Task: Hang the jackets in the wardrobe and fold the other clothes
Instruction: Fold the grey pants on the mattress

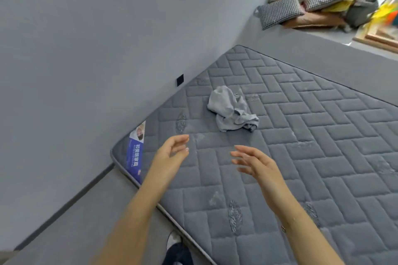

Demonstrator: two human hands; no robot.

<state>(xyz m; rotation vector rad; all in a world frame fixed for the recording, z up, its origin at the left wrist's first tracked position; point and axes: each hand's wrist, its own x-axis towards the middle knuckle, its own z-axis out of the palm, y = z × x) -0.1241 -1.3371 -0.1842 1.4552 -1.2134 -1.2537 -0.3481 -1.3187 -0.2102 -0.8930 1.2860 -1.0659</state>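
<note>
I see the crumpled grey garment (231, 109) lying on the mattress (323, 157) at the centre of the frame, above and between both hands and clear of them. My left hand (172, 155) and right hand (256, 164) both hover empty with loosely spread fingers. The garment's long axis runs from upper left to lower right, and I judge both hands about equally near.

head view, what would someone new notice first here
Two bare hands reach forward with fingers open, the left hand and the right hand, both empty above a grey quilted mattress. Just beyond them a crumpled grey garment lies alone on the mattress near the wall side. In the top right corner a pile of checked cushions and other fabric sits heaped on a ledge.
</note>
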